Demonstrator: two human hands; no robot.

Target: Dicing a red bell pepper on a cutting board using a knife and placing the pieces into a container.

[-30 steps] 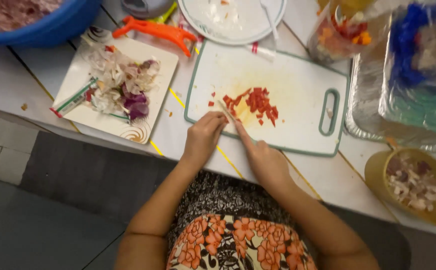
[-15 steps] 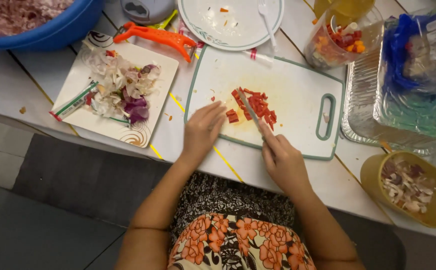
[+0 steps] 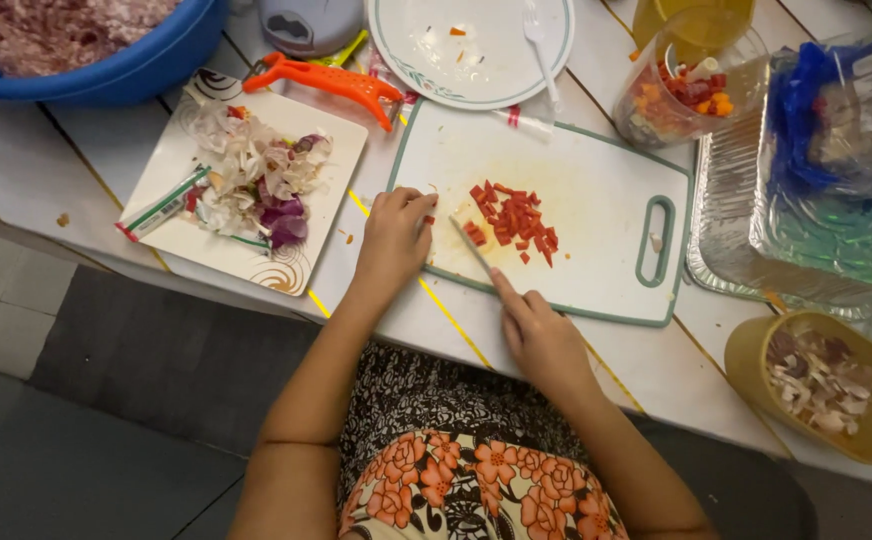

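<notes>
White plank table [image 3: 76, 160], lit from above, tile floor below its near edge. Work item: pile of diced red pepper [image 3: 512, 218] sitting mid-left on the white cutting board with green rim [image 3: 596, 270]. Right hand [image 3: 541, 335] is closed round a small knife [image 3: 474, 246], index finger laid along the spine, blade angled up-left with its tip at the near-left edge of the pile. Left hand [image 3: 396, 232] rests on the board's left edge, fingers curled, touching the board just beside the pile; it looks empty, nothing pinched that I can see. Judgement on doing the cut well: keep left fingertips tucked back behind the knuckles, clear of the blade; gather strays into the pile with the blade flat; short rocking cuts, tip staying on the board; left palm pressing so the board doesn't slide. Outward: round white plate [image 3: 471, 50] with a plastic fork above the board, orange peeler [image 3: 326, 80] just left of it, square plate of onion and garlic skins [image 3: 246, 185] beside the left hand, clear cup of chopped vegetables [image 3: 681, 95] at the board's top right, foil tray [image 3: 756, 230] to the right, yellow bowl of scraps [image 3: 826, 385] lower right, blue tub [image 3: 106, 50] top left.
</notes>
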